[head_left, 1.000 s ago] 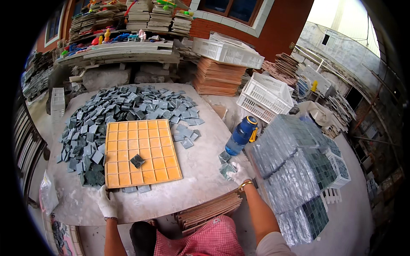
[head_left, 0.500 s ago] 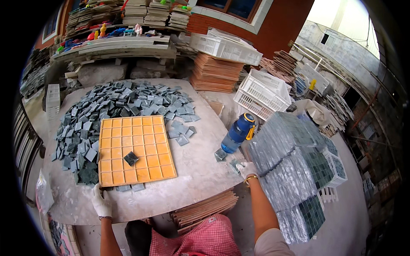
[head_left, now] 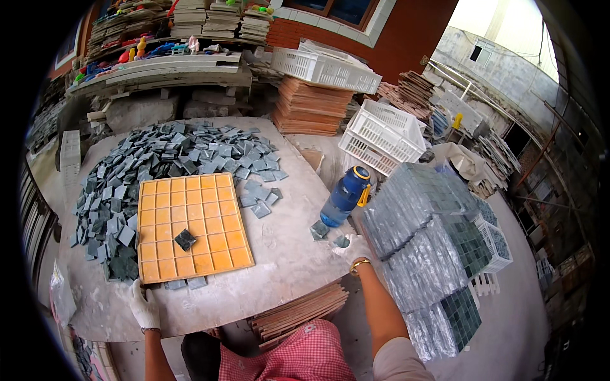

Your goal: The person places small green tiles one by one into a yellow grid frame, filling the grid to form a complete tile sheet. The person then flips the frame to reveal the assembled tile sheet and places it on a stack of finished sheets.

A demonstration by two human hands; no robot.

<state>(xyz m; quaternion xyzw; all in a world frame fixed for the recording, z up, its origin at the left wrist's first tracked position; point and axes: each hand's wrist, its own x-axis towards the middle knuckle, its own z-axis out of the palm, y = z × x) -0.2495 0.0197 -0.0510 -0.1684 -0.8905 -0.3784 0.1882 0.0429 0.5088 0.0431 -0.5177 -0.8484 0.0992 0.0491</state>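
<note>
A yellow grid mould (head_left: 219, 238) lies on the table at left centre, with one dark green tile (head_left: 185, 239) resting across its ribs. My gloved left hand (head_left: 145, 308) is at the mould's near left corner, thumb and fingers apart, fingertips by the edge. Near the table's right edge, my gloved right hand (head_left: 352, 249) has its fingers closed on a small green tile (head_left: 342, 241). Another square piece, a greenish tile (head_left: 319, 230), lies just left of it, beside a blue water bottle (head_left: 344, 198).
A large heap of grey-green tiles (head_left: 184, 149) covers the back left of the table (head_left: 286, 254). Plastic-wrapped stacks of tile sheets (head_left: 413, 235) stand close to my right arm. White crates (head_left: 384, 136) and reddish boards (head_left: 311, 106) are behind. More boards (head_left: 295, 314) lie below the front edge.
My right hand and its tile have shifted slightly up and left, closer to the other loose tile. The whole view has moved a little; my left hand stays by the mould's corner.
</note>
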